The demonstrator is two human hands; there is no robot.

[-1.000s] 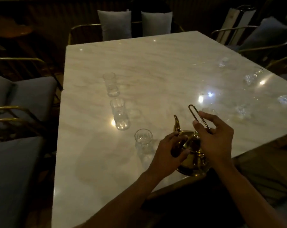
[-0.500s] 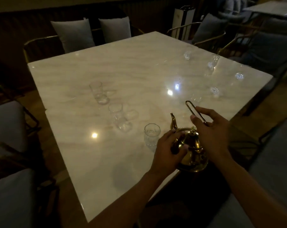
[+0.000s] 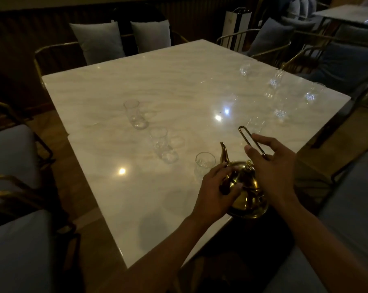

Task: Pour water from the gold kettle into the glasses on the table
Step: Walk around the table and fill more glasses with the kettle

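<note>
The gold kettle stands at the near edge of the white marble table, its spout pointing away towards the glasses. My left hand rests against the kettle's left side and lid. My right hand pinches the upright wire handle above the lid. A row of three clear glasses runs away to the left: the nearest glass just left of the spout, a middle glass, and a far glass.
Several more clear glasses stand along the right side of the table, such as one glass near the far right edge. Gold-framed chairs with grey cushions ring the table. A white bag stands beyond the far corner.
The view has swung so the table sits further left and turned. Both hands stay on the kettle, which has not visibly left the table.
</note>
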